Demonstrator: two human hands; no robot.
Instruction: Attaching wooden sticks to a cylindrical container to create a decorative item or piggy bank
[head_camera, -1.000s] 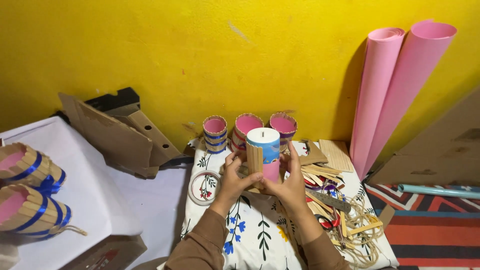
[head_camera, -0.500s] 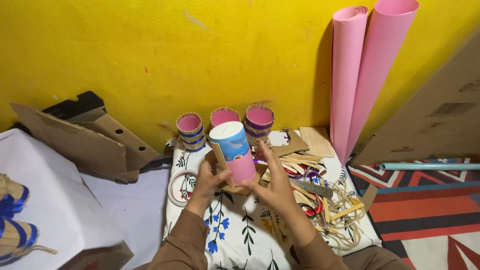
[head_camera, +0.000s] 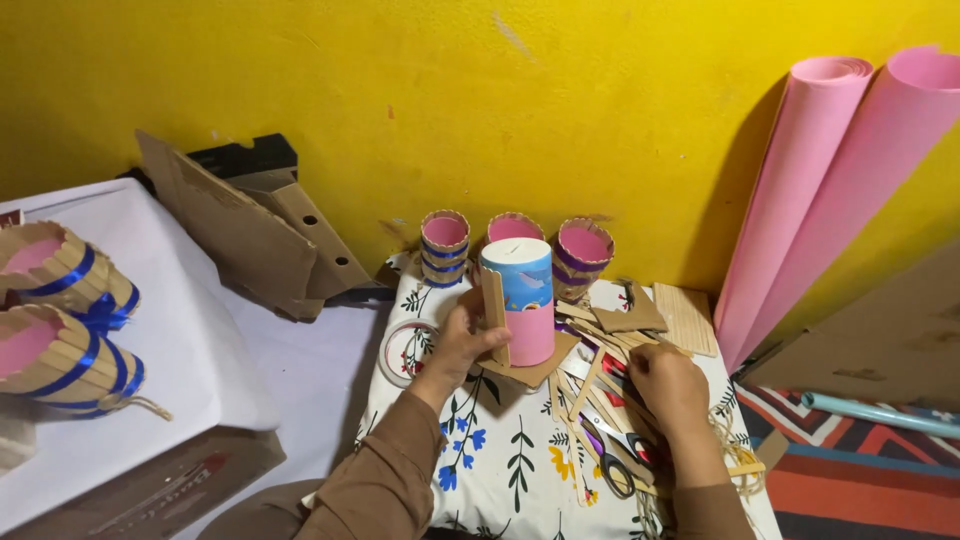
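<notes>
- Head view: the left hand (head_camera: 462, 345) is gripping an upright can (head_camera: 519, 300), blue on its upper part and wrapped in pink below, and is pressing a flat wooden stick (head_camera: 494, 314) against its left side with the thumb.
- The can is standing on a small piece of cardboard (head_camera: 532, 368) on the floral cloth (head_camera: 480, 450), just in front of three stick-clad cups (head_camera: 513, 236) lined up against the yellow wall (head_camera: 400, 90).
- The right hand (head_camera: 668, 388) is resting palm-down on the pile of loose sticks (head_camera: 600, 390) to the right of the can, fingers curled; I cannot tell whether it is pinching a stick or only touching the heap.
- Scissors (head_camera: 612, 455) are lying among the sticks just beside that hand, and a tape roll (head_camera: 405, 352) is sitting on the cloth to the left of the left wrist.
- Two finished baskets with blue ribbon (head_camera: 60, 320) are sitting well apart on the white surface at the left; pink paper rolls (head_camera: 830, 190) are leaning at the right.
- Likely risks: with only one hand steadying it, the stick could be slipping or tilting off upright; the can could be tipping on its loose cardboard base; the right hand, groping without a look, could be meeting the scissor blades.
</notes>
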